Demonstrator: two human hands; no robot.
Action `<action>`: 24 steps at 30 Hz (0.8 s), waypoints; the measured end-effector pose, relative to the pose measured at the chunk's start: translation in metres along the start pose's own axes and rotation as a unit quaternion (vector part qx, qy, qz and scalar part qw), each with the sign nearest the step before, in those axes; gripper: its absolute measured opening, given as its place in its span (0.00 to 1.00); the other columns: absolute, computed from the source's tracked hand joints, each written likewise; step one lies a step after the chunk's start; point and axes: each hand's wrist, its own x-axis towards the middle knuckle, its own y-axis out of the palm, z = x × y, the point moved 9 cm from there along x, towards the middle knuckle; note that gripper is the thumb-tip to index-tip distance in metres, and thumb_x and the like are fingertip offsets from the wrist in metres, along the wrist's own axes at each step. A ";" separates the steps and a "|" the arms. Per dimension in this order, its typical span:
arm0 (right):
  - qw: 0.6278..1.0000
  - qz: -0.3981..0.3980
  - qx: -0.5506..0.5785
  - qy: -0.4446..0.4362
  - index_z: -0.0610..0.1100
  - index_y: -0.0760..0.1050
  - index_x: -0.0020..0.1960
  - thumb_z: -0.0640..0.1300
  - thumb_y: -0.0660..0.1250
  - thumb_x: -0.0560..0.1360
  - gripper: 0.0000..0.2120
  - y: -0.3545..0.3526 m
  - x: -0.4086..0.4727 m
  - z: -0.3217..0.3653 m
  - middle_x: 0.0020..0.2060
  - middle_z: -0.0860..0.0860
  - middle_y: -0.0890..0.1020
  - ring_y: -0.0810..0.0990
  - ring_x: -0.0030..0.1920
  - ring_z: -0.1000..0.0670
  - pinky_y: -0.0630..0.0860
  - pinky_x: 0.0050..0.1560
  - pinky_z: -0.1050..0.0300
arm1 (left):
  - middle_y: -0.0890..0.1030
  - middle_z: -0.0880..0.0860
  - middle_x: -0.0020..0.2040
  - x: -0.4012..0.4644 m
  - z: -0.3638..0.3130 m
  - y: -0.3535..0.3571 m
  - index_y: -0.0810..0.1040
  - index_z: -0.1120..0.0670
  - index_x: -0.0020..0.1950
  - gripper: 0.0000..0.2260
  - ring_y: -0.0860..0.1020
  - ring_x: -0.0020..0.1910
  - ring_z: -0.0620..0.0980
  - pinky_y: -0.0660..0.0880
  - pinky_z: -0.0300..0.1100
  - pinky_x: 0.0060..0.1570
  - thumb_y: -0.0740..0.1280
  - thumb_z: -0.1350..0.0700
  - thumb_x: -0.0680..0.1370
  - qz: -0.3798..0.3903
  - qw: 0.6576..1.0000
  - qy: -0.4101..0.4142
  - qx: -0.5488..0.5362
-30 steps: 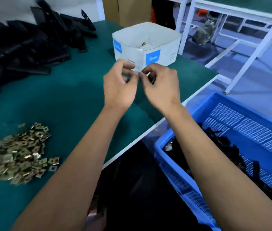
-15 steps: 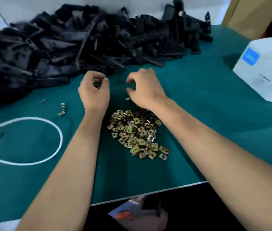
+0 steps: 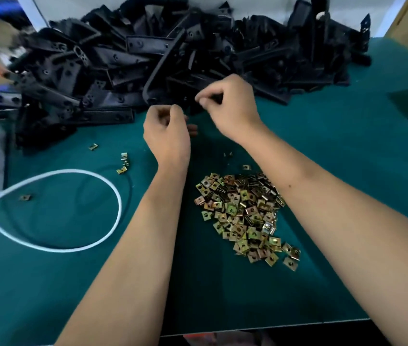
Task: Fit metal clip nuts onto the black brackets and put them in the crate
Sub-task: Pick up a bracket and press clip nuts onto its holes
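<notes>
Both hands are raised at the near edge of the black bracket pile (image 3: 173, 58): the right hand (image 3: 230, 106) is closer, fingers curled and pinched, contents unclear. The left hand (image 3: 166, 131) is curled likewise. Clip nuts (image 3: 243, 213) lie nearer the body, between the forearms.

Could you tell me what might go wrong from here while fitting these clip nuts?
The bracket pile is tangled, so pulling one out may drag others onto the clip nuts. A forearm lies over the clip nuts and could scatter them. The white cable loops beside the left hand and may snag.
</notes>
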 end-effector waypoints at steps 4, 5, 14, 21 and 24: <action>0.976 -0.055 0.208 0.019 0.43 0.87 0.50 0.36 0.70 0.78 0.08 -0.021 -0.015 0.015 0.40 0.55 0.87 0.85 0.43 0.57 0.82 0.53 0.59 | 0.83 0.59 0.43 -0.002 0.013 0.016 0.75 0.63 0.55 0.12 0.85 0.34 0.55 0.81 0.44 0.35 0.63 0.54 0.84 0.067 0.980 -0.115 -0.150; 0.962 -0.049 0.268 0.032 0.42 0.87 0.50 0.35 0.69 0.78 0.08 -0.021 -0.019 0.016 0.42 0.52 0.87 0.86 0.44 0.53 0.84 0.54 0.53 | 0.85 0.60 0.48 -0.006 0.013 0.022 0.75 0.64 0.61 0.16 0.86 0.40 0.57 0.82 0.44 0.39 0.63 0.51 0.85 0.103 0.965 -0.144 -0.192; 0.812 0.290 0.488 0.136 0.41 0.79 0.47 0.32 0.61 0.80 0.10 0.003 -0.080 -0.001 0.44 0.45 0.81 0.82 0.41 0.48 0.78 0.40 0.57 | 0.81 0.54 0.66 -0.014 -0.022 0.039 0.73 0.61 0.73 0.33 0.80 0.66 0.54 0.75 0.49 0.69 0.55 0.34 0.83 0.235 0.903 -0.159 -0.322; 0.991 0.124 0.041 0.016 0.47 0.85 0.48 0.40 0.73 0.77 0.03 -0.037 -0.072 -0.038 0.45 0.53 0.84 0.81 0.45 0.54 0.76 0.49 0.59 | 0.75 0.53 0.37 0.005 -0.048 0.005 0.67 0.57 0.61 0.06 0.73 0.34 0.51 0.74 0.49 0.42 0.56 0.55 0.87 0.134 0.967 0.038 -0.214; 0.985 0.159 -0.070 0.004 0.52 0.84 0.53 0.52 0.78 0.73 0.10 -0.031 -0.073 -0.043 0.49 0.53 0.80 0.77 0.47 0.54 0.73 0.49 0.59 | 0.81 0.53 0.42 -0.006 -0.067 0.005 0.66 0.62 0.69 0.13 0.81 0.40 0.52 0.79 0.50 0.44 0.57 0.60 0.85 0.130 0.963 0.234 -0.028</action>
